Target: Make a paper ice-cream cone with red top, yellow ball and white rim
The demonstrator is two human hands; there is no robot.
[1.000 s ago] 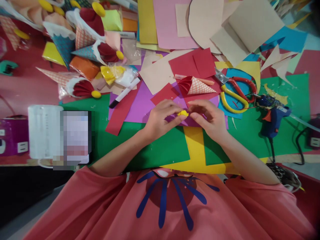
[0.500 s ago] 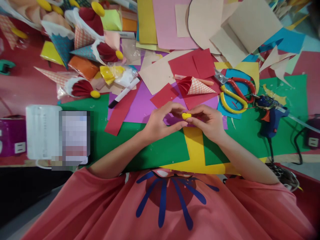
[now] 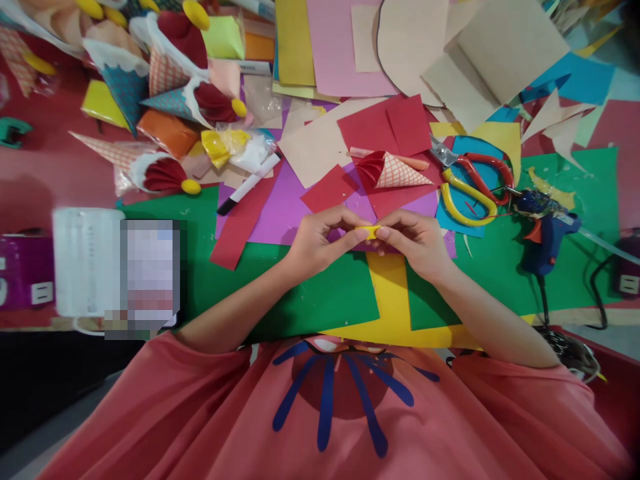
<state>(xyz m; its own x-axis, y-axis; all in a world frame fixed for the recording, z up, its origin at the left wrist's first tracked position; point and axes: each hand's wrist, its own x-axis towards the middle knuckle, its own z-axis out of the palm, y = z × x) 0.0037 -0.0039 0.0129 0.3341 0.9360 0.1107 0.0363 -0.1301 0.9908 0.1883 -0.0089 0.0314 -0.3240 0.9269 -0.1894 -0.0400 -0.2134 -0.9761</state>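
Change: the yellow lump (image 3: 371, 232) is now pinched from both ends. A second ago only your left hand (image 3: 320, 244) had it, right fingers spread beside it; half a second ago your right hand (image 3: 419, 244) had it and the left stood open around it. Now thumb and fingers of each hand are closed on it, one hand per side. Shape changed too: rounded blob then, short flat-faced bar now. My read: you're working it with both hands at once, not just passing it across. Looks soft, so uneven pressure would likely skew it.

Location: held over the purple sheet (image 3: 263, 223), just inside its near edge, around the middle of the desk (image 3: 27, 180) side to side. Can't tell if fingertips touch the sheet.

Nothing else near you has shifted. Checked cone (image 3: 403, 175) lies on red paper (image 3: 407, 127) beyond your fingers, pleated end left, tip right. Scissors (image 3: 474, 181) lie partly on the blue sheet (image 3: 479, 230), blades out past its far left corner. Glue gun (image 3: 545, 230) sits right of them, nozzle close to the red handle; contact unclear.
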